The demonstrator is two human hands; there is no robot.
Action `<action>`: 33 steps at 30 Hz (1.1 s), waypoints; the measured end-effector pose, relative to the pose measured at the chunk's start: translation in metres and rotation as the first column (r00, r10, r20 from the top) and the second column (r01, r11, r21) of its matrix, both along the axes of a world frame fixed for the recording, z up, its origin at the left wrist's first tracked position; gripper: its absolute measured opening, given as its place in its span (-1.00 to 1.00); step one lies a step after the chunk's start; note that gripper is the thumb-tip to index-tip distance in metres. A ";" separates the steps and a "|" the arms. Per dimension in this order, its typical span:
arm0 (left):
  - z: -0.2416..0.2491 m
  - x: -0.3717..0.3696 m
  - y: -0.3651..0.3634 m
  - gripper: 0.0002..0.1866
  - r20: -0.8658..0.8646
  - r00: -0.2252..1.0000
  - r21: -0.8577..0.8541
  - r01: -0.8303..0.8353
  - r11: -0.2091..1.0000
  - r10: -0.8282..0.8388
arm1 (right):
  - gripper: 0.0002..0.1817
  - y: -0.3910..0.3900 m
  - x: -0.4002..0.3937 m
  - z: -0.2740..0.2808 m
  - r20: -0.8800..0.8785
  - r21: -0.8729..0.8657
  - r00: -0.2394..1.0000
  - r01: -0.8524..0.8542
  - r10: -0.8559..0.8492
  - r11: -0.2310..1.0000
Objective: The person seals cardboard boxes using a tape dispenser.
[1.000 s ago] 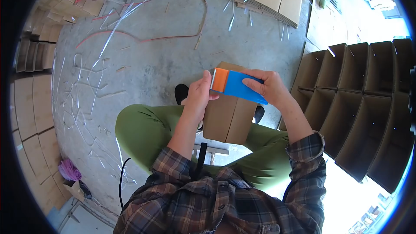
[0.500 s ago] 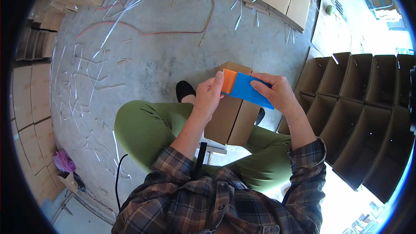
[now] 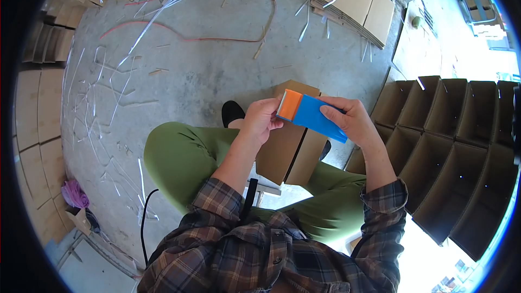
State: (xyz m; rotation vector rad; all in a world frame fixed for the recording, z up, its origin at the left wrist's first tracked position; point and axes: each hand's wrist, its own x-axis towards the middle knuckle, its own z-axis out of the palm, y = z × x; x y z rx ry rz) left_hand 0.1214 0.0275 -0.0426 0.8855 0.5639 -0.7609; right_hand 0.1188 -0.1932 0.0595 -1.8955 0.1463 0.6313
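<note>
A blue and orange tape dispenser (image 3: 320,115) with a pale serrated edge is held over the carton, its orange end to the left. My right hand (image 3: 350,119) grips the blue end, thumb on top and the other fingers around the far side. My left hand (image 3: 259,119) is at the serrated edge, its fingers curled and pinched together; whatever they hold there does not show. Below the dispenser, a closed brown carton (image 3: 279,154) with a dark seam down its top stands between my knees.
Open cardboard boxes (image 3: 429,152) stand in rows on the right. Flattened cartons (image 3: 353,0) lie stacked at the far right. Loose white strapping (image 3: 122,84) and a red strap (image 3: 228,39) lie on the concrete floor. Stacked cartons (image 3: 40,114) line the left side.
My left thumb has come off the orange part, and the left fingers now pinch at the serrated edge, which shows more fully. My right hand keeps its grip; the dispenser has shifted slightly right and down.
</note>
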 end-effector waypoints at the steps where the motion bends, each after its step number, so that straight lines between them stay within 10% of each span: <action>1: -0.001 -0.001 -0.002 -0.67 0.009 1.000 0.077 -0.003 0.997 0.003 | -0.65 0.001 -0.001 -0.001 -0.001 -0.001 1.000 0.001 -0.001 1.000; 14: -0.041 0.014 -0.005 -0.75 0.280 0.956 0.488 -0.215 0.846 0.081 | -0.68 0.011 0.001 0.018 0.010 -0.421 0.999 -0.041 0.050 0.906; 24: -0.056 0.013 -0.006 -0.74 0.226 0.968 0.475 -0.204 0.856 0.105 | -0.67 0.011 0.006 0.021 0.012 -0.515 0.996 -0.066 0.084 0.855; 33: -0.092 0.004 -0.026 -0.70 0.316 0.917 0.760 -0.090 0.644 -0.244 | -0.69 0.007 0.005 0.006 0.011 -0.556 0.997 -0.054 0.073 0.829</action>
